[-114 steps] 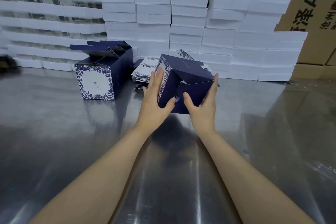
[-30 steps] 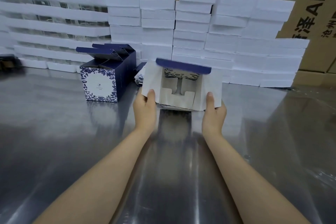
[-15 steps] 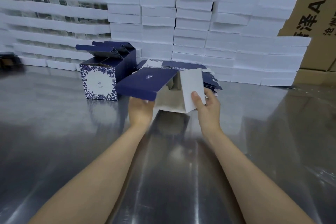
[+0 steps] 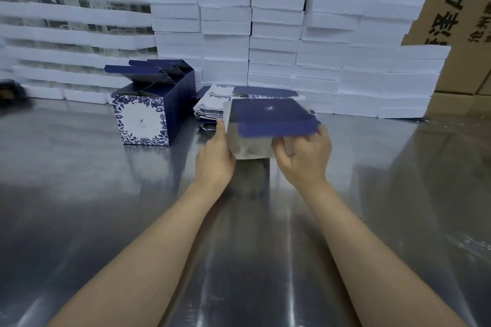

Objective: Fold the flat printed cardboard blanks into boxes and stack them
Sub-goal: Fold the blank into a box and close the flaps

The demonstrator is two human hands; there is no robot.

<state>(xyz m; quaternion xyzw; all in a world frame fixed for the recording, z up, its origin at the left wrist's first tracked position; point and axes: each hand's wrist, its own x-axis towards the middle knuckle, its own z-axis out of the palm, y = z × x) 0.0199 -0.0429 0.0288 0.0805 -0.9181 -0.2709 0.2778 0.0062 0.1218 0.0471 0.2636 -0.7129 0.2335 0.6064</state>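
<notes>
Head view: broad bare bench (image 4: pixel 106 207) on both sides of the forearms and toward the near edge. Far edge walled off by stacked white foam trays (image 4: pixel 279 48), with brown cartons (image 4: pixel 465 21) behind.

Left of centre, folded boxes (image 4: pixel 148 114) standing with lid flaps up, near a pile of flat blanks (image 4: pixel 210 106).

Just in front of that pile, a half-folded box (image 4: pixel 268 117), blurred, navy lid tipped over its grey inside; resting or lifted, cannot tell.

Left grip (image 4: pixel 215 159) clasping its left wall. Right grip (image 4: pixel 305 159) curled round its lower right corner, thumb on the front.
</notes>
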